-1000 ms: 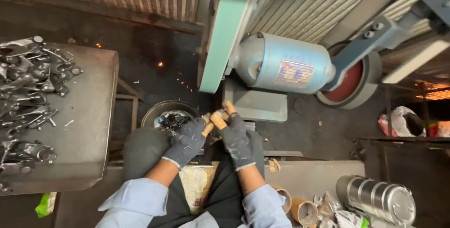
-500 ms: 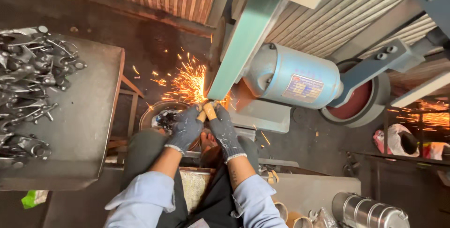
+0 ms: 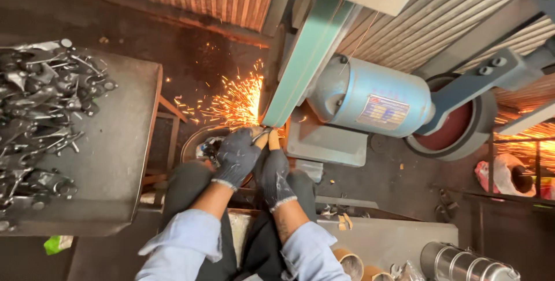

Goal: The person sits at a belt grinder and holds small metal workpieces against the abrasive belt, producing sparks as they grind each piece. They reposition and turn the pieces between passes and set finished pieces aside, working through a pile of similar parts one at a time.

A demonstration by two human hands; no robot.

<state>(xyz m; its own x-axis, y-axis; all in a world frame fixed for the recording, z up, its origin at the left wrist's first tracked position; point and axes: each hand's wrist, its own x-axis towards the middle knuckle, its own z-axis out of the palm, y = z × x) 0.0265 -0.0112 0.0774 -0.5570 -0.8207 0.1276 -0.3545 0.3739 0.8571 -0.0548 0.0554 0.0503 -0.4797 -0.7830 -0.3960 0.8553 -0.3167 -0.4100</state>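
Note:
My left hand (image 3: 237, 156) and my right hand (image 3: 274, 171), both in dark grey gloves, are closed together on a small workpiece with a wooden handle (image 3: 268, 139). They press its tip against the lower end of a green grinding belt (image 3: 306, 61). Orange sparks (image 3: 234, 104) spray out to the left over the dark floor. The metal end of the workpiece is hidden by my fingers and the glare.
A blue motor (image 3: 370, 99) and a red-faced wheel (image 3: 457, 128) sit right of the belt. At left, a metal table (image 3: 124, 142) carries a heap of several dark metal parts (image 3: 40, 102). A round basin (image 3: 196, 142) lies under my hands; steel containers (image 3: 462, 263) stand lower right.
My hands moved up from in front of the machine to the belt. Sparks started half a second ago and keep flying left. The view has closed in on the grinder.

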